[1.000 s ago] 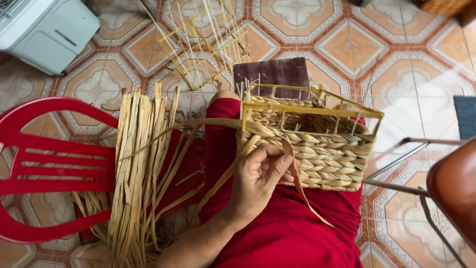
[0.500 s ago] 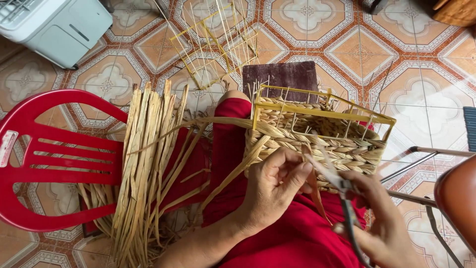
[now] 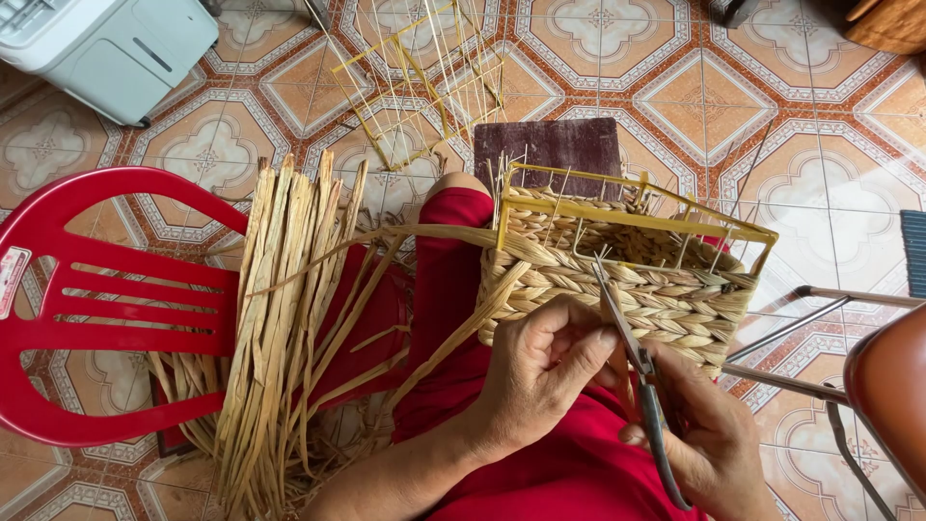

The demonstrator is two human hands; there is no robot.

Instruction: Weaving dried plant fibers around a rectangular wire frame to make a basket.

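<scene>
A half-woven straw basket [image 3: 666, 280] on a yellow wire frame rests on my lap, over red trousers. My left hand [image 3: 540, 371] pinches a straw strand against the basket's near wall. My right hand [image 3: 704, 434] holds a pair of scissors [image 3: 632, 362] with the blades pointing up at the weave, right beside my left fingers. A long braided strand [image 3: 424, 233] runs from the basket's left corner out to the left.
A bundle of dried straw strips [image 3: 280, 318] lies over a red plastic chair [image 3: 87, 309] on my left. A bare yellow wire frame [image 3: 415, 87] stands on the patterned tiled floor ahead, by a dark mat [image 3: 550, 145]. A white appliance [image 3: 106, 43] sits top left; metal chair legs [image 3: 820, 333] at right.
My right hand came in from the lower right with the scissors and raised the blades to the basket wall. My left hand stayed on the strand. The view shifted slightly.
</scene>
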